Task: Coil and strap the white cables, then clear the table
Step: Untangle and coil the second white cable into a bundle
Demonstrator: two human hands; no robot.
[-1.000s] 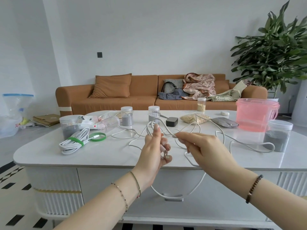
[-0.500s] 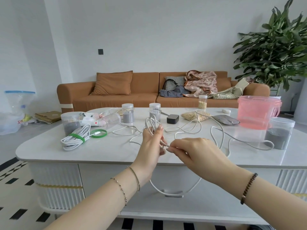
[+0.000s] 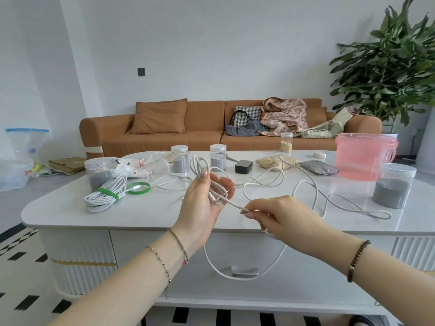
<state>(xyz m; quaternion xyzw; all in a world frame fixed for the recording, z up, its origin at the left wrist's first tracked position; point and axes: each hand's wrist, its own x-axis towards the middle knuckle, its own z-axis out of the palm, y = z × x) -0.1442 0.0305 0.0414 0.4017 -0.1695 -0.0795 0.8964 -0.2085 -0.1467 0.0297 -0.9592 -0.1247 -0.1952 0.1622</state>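
My left hand [image 3: 205, 203] is raised over the table's front edge, palm toward me, holding a few loops of a loose white cable [image 3: 313, 191] that stick up above its fingers. My right hand [image 3: 282, 217] pinches the same cable just right of the left palm. From there the cable sags below the table edge and also trails across the white table [image 3: 150, 215] to the right. A coiled white cable [image 3: 106, 196] bound with a green strap lies at the left. A spare green strap [image 3: 138, 188] lies beside it.
Several lidded jars of grey powder [image 3: 393, 189] stand around the table, with a pink bucket [image 3: 362, 156] at the right, a black box [image 3: 243, 166], a bag of grain [image 3: 273, 162] and a grey pouch [image 3: 319, 167]. A brown sofa stands behind, a plant at the far right.
My left hand turned palm toward me with the loops still in it. My right hand slid right and down along the cable, away from the left hand.
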